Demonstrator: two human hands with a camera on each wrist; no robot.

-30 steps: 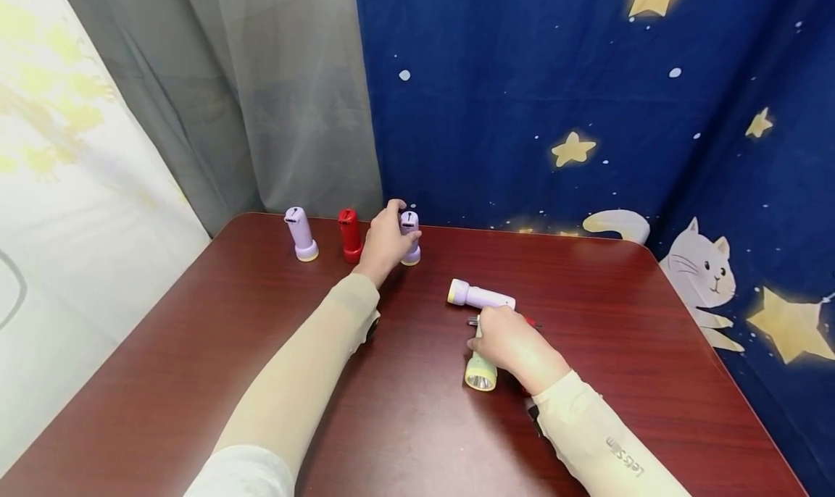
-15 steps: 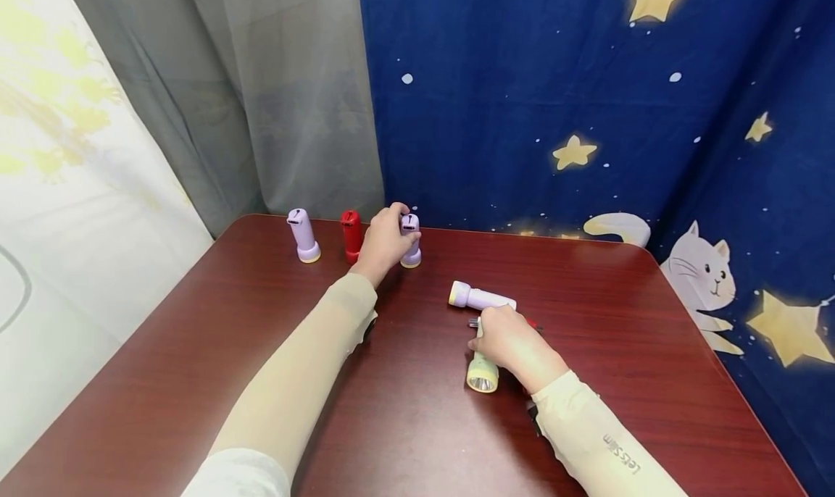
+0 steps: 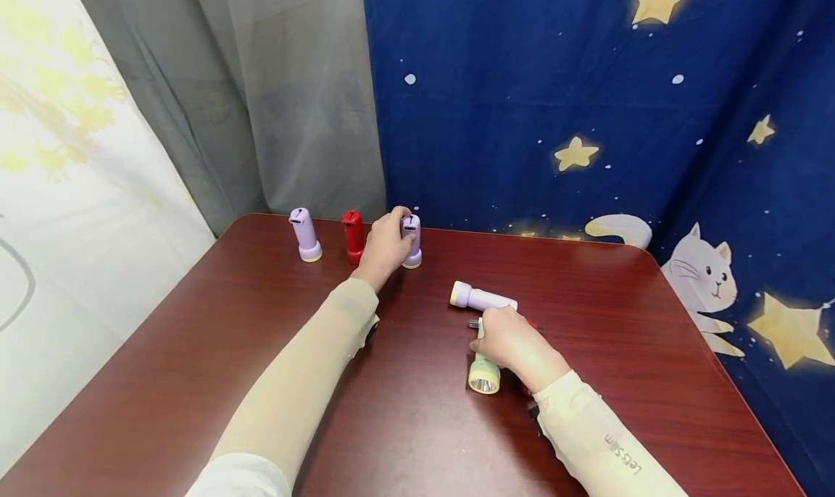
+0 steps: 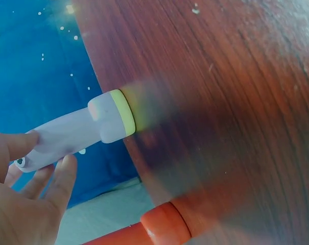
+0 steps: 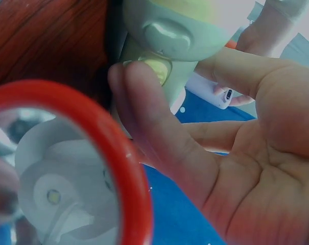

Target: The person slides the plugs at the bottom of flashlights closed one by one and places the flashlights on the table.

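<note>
My left hand (image 3: 386,245) holds the upper part of a lavender flashlight (image 3: 413,245) that stands lens-down near the table's back edge. Its thumb lies on one side and the fingers on the other, as the left wrist view shows. A red flashlight (image 3: 353,236) and another lavender flashlight (image 3: 305,235) stand the same way farther left. With my right hand (image 3: 512,337) I grip a pale green flashlight (image 3: 484,375) lying with its lens toward me. In the right wrist view, a red-rimmed flashlight (image 5: 131,168) is close by; my hand mostly hides it in the head view.
One more lavender flashlight (image 3: 483,298) lies on its side just beyond my right hand. A small metallic end (image 3: 473,324) pokes out left of that hand. Behind the dark red table (image 3: 391,410) hang grey and blue star-patterned curtains (image 3: 522,84).
The left thumb has drawn slightly left across the lavender flashlight, uncovering more of it. The right hand and the green flashlight stay in place. The head view has shifted slightly.
</note>
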